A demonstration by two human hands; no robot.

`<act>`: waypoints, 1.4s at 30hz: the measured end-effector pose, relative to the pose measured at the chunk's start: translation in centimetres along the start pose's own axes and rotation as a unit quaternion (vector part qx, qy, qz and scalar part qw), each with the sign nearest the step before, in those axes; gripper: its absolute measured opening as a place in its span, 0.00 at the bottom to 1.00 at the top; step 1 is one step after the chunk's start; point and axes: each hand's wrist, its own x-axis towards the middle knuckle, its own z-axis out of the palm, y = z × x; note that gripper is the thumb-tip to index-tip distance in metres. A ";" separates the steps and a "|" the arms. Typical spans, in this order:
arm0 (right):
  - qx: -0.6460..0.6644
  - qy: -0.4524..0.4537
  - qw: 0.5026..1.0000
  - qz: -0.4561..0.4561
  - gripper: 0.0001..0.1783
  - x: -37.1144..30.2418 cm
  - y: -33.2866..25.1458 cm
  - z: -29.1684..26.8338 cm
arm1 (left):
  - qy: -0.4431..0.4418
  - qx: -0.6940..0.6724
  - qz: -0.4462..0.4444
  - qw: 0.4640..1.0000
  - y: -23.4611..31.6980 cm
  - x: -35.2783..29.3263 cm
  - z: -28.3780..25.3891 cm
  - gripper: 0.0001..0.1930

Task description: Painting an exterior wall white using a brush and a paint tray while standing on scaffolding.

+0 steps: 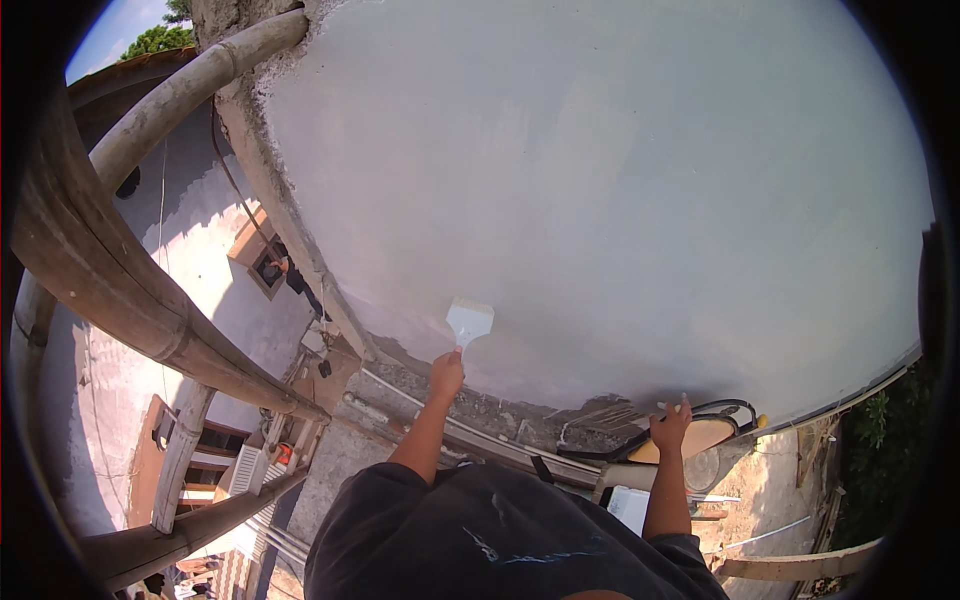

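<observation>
My left hand [447, 376] is closed around the handle of a wide, flat paintbrush [470, 322] with a pale head. The brush points up, its bristle end at the lower part of a broad grey-white wall [600, 200]. My right hand [671, 426] is raised at the foot of the same wall, fingers apart, with no tool visible in it. Close beside that hand is a curved black frame [735, 408] around a tan, yellow-edged panel [708, 440]. Whether the hand touches the wall or the frame, I cannot tell.
Thick bamboo poles [150, 300] cross the left side. Bare rough masonry [430, 375] runs along the wall's lower edge. Far below at left, another person [290, 278] is beside a small window opening in another wall. A wooden beam [800, 565] lies at lower right.
</observation>
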 end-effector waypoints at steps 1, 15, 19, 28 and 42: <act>-0.001 0.002 1.000 0.001 0.22 -0.1 0.3 0.0 | 0.021 -0.015 -0.001 1.000 0.0 -0.6 -0.1 0.22; -0.014 0.015 1.000 -0.007 0.21 -0.2 1.1 0.6 | 0.007 -0.210 0.136 0.968 14.9 1.1 -2.2 0.22; -0.016 0.010 1.000 -0.005 0.21 -0.3 1.2 0.6 | 0.013 -0.170 0.134 0.976 10.9 2.5 -1.2 0.23; -0.018 0.022 0.999 -0.015 0.22 0.0 1.7 0.9 | -0.046 0.048 0.001 0.998 1.1 1.3 -4.1 0.23; -0.024 -0.007 1.000 -0.002 0.24 -0.2 1.7 0.7 | 0.029 -0.101 0.073 0.992 6.3 2.7 -2.1 0.23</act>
